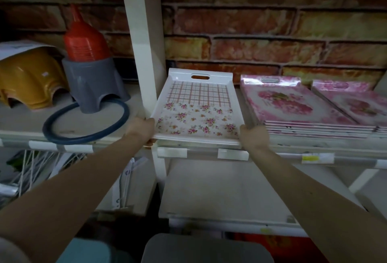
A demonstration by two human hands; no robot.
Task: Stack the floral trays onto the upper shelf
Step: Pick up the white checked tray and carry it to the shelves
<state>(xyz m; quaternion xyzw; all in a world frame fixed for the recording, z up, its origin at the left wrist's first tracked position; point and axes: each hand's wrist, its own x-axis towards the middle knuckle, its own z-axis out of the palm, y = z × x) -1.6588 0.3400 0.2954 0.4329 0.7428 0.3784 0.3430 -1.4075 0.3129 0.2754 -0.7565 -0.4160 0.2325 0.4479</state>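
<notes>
Both forearms reached up; left hand [142, 129] and right hand [254, 137] clamped the floral tray's [199, 114] near corners, long axis pointing shelfward.

Left hand [144, 129] and right hand [254, 137] apparently grip the floral tray [199, 114] on the upper shelf [314, 144].

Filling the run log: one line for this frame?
left grip: on tray near-left corner | right grip: on near-right corner | tray: on shelf, left of pink stack
</notes>
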